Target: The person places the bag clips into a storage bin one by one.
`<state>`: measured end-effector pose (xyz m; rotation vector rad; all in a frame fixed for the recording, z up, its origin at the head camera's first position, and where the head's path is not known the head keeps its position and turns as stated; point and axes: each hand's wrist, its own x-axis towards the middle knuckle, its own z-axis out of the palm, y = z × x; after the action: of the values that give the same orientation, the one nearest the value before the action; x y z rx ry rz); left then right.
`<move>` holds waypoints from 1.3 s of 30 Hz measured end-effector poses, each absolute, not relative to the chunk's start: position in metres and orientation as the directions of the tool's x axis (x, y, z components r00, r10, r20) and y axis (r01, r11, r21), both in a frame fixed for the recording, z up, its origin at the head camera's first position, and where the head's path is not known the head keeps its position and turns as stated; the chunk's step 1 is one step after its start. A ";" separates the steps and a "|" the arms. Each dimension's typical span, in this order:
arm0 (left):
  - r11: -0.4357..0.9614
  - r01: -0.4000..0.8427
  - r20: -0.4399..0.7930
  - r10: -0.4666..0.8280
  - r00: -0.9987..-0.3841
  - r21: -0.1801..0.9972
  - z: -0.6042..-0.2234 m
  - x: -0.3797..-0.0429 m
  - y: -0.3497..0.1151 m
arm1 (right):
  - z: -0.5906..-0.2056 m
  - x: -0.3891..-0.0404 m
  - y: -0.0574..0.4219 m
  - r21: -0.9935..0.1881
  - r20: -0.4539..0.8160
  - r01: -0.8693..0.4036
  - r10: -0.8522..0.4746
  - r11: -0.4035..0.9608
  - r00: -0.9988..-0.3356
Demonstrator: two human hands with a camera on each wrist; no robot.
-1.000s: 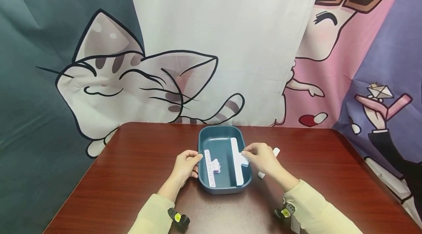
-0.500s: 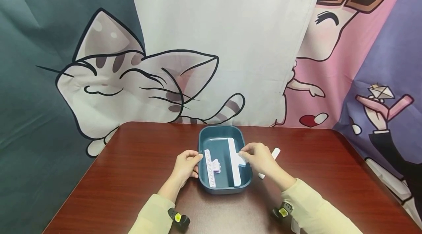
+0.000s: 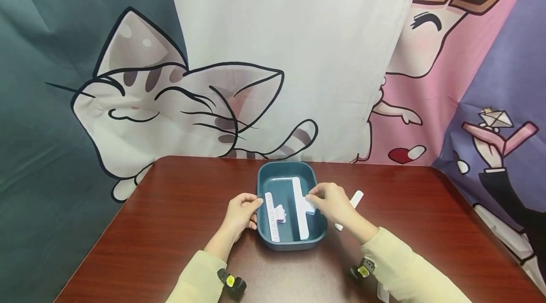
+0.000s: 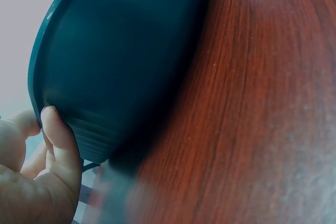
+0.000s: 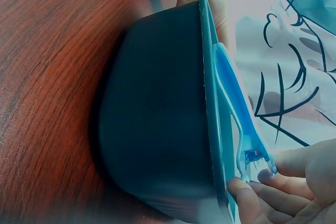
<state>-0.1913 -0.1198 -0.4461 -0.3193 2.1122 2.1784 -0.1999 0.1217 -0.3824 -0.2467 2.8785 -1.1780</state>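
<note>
A dark teal tub (image 3: 292,247) stands on the table, its rim held at the left side between the thumb and fingers of my left hand (image 3: 240,213). My right hand (image 3: 334,202) pinches the short handle of a long white-blue bag clip (image 3: 300,213) over the tub's right half. The right wrist view shows that bag clip (image 5: 239,98) tilted at the rim, with thumb and fingertips on its handle end. Inside the tub, along the left wall, lies a pale lilac bag clip (image 3: 271,217). In the left wrist view, the left hand (image 4: 50,166) grips the tub's edge.
Partly hidden behind my right hand, a white strip (image 3: 356,198) lies on the reddish-brown wooden table (image 3: 187,184). Another white piece (image 3: 382,292) shows beneath the right sleeve. A printed cloth with a cartoon cat (image 3: 141,137) hangs behind the table's back edge.
My right hand has shifted slightly left, carrying the white-blue bag clip from beside the tub's right wall toward its middle. The left hand stays on the rim.
</note>
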 end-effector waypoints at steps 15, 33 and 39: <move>-0.043 -0.219 -0.221 -0.073 -0.972 0.975 -0.443 -0.190 -0.120 | -0.383 -0.204 0.116 -0.668 0.047 -0.161 -0.174 0.726 -0.984; -0.040 -0.215 -0.217 -0.074 -0.973 0.976 -0.442 -0.191 -0.119 | -0.387 -0.207 0.106 -0.621 0.074 -0.203 -0.201 0.757 -0.977; -0.034 -0.219 -0.221 -0.086 -0.972 0.975 -0.450 -0.195 -0.119 | -0.388 -0.209 0.102 -0.605 0.052 -0.200 -0.212 0.771 -0.976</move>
<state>-0.1952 -0.1194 -0.4503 -0.3351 2.1165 2.1681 -0.2091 0.1019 -0.3884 -0.3422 2.9383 -1.0004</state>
